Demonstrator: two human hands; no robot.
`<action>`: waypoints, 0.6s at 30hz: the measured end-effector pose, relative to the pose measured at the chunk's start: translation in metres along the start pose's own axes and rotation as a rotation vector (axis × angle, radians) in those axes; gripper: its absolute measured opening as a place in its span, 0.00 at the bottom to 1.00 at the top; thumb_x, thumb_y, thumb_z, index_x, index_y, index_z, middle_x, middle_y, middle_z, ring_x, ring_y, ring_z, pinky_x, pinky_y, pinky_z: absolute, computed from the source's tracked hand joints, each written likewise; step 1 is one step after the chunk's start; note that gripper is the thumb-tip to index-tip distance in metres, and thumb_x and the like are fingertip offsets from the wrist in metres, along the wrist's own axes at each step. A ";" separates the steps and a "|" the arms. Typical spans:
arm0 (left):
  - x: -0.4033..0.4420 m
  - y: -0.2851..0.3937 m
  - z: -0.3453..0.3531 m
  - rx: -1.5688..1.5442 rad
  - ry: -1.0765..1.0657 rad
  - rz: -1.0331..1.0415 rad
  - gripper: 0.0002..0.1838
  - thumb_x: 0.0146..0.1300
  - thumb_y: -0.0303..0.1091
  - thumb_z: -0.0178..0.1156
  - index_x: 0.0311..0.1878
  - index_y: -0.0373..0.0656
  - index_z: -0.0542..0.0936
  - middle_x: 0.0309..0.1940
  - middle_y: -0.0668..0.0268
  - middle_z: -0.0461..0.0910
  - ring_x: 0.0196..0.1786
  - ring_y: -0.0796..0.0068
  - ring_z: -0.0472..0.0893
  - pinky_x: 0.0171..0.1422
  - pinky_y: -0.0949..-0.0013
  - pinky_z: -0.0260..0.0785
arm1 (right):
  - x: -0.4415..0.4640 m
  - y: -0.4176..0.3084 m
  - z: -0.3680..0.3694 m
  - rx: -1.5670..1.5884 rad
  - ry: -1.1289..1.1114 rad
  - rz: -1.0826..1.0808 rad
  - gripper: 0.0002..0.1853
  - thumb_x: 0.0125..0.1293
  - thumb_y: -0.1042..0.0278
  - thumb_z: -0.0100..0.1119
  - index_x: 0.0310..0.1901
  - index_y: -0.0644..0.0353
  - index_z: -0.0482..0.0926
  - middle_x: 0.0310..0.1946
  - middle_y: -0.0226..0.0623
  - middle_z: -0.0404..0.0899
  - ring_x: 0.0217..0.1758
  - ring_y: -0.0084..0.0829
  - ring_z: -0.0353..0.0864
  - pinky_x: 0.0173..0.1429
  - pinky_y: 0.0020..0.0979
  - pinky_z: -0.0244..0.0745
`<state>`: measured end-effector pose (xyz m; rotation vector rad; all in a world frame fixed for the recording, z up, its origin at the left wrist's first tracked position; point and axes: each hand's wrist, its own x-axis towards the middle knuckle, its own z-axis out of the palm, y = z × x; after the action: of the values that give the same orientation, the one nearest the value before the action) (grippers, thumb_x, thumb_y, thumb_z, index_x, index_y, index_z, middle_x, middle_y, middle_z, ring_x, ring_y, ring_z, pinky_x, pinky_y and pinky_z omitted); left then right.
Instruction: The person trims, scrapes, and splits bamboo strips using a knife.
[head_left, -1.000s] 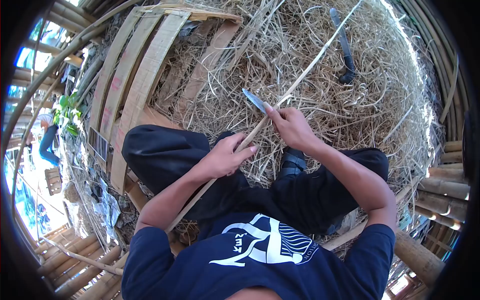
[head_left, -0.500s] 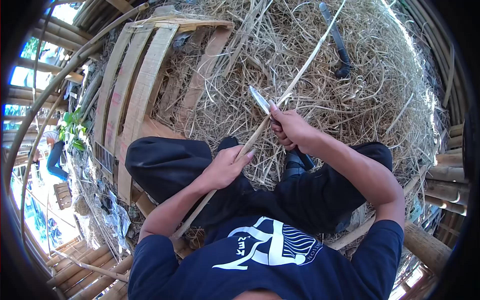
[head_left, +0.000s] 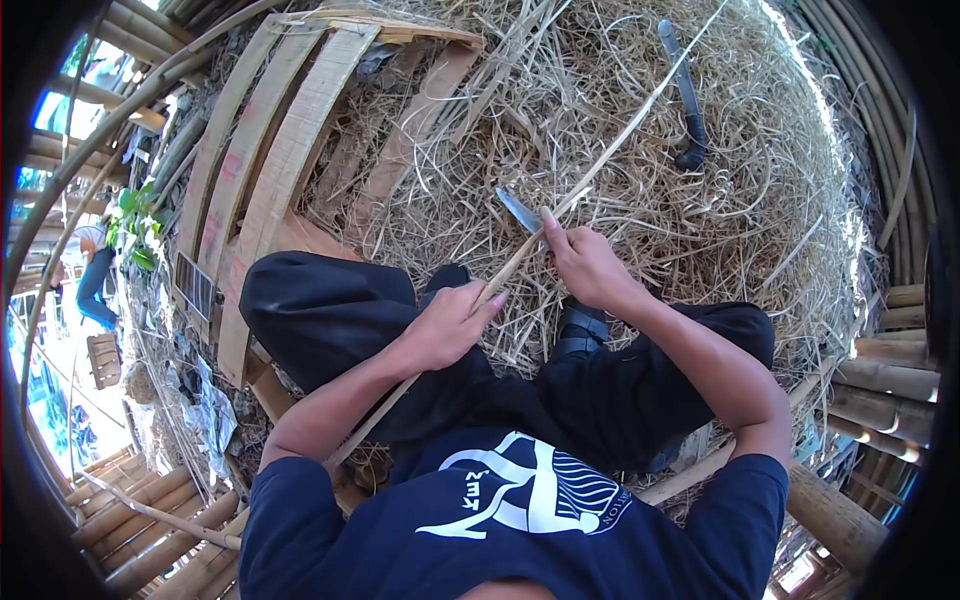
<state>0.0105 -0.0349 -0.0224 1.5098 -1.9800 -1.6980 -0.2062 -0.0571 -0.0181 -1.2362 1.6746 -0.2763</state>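
A long, thin bamboo strip (head_left: 626, 131) runs diagonally from the top right, through both hands, to under my left forearm. My left hand (head_left: 452, 322) is closed around its middle, above my lap. Farther up the strip, my right hand (head_left: 586, 262) grips a knife (head_left: 519, 211), its blade pointing up and left across the strip. The thumb of that hand presses by the blade and strip. The knife's handle is hidden inside the fingers.
A large blade with a black handle (head_left: 690, 110) lies on the shavings (head_left: 620, 190) ahead. A slatted wooden pallet (head_left: 290, 150) stands at the left. Bamboo poles (head_left: 885, 373) line the right side. Another person (head_left: 95, 285) is at the far left.
Over the last second my right hand with the knife shifts slightly right and down. The view tilts and returns, and the strip stays between both hands.
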 end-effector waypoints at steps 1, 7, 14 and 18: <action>0.000 0.002 -0.001 0.021 -0.002 0.003 0.20 0.72 0.44 0.53 0.33 0.34 0.72 0.18 0.59 0.69 0.23 0.71 0.67 0.29 0.63 0.61 | 0.002 0.000 0.000 -0.010 0.014 0.002 0.36 0.75 0.45 0.37 0.21 0.71 0.76 0.20 0.55 0.77 0.29 0.53 0.80 0.39 0.48 0.71; 0.004 0.004 -0.004 0.031 0.007 -0.002 0.21 0.72 0.45 0.52 0.33 0.33 0.73 0.18 0.55 0.73 0.21 0.64 0.71 0.30 0.60 0.63 | 0.000 -0.004 -0.003 -0.164 0.091 -0.150 0.32 0.73 0.43 0.40 0.29 0.70 0.76 0.23 0.57 0.77 0.32 0.56 0.79 0.39 0.50 0.70; 0.008 -0.004 -0.004 -0.214 -0.084 -0.060 0.23 0.70 0.49 0.54 0.33 0.35 0.73 0.19 0.67 0.70 0.21 0.76 0.68 0.27 0.65 0.61 | -0.011 0.008 -0.019 -0.239 0.045 -0.377 0.19 0.62 0.58 0.63 0.32 0.71 0.73 0.30 0.59 0.75 0.38 0.54 0.77 0.42 0.46 0.69; 0.007 0.006 -0.005 -0.375 -0.180 -0.158 0.22 0.71 0.50 0.53 0.33 0.37 0.73 0.19 0.72 0.68 0.21 0.81 0.66 0.25 0.69 0.59 | -0.013 0.014 -0.025 -0.219 -0.042 -0.459 0.16 0.64 0.61 0.60 0.36 0.70 0.72 0.29 0.59 0.76 0.38 0.56 0.76 0.41 0.48 0.68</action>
<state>0.0066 -0.0440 -0.0197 1.4504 -1.5245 -2.1892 -0.2351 -0.0483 -0.0079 -1.7769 1.3955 -0.3464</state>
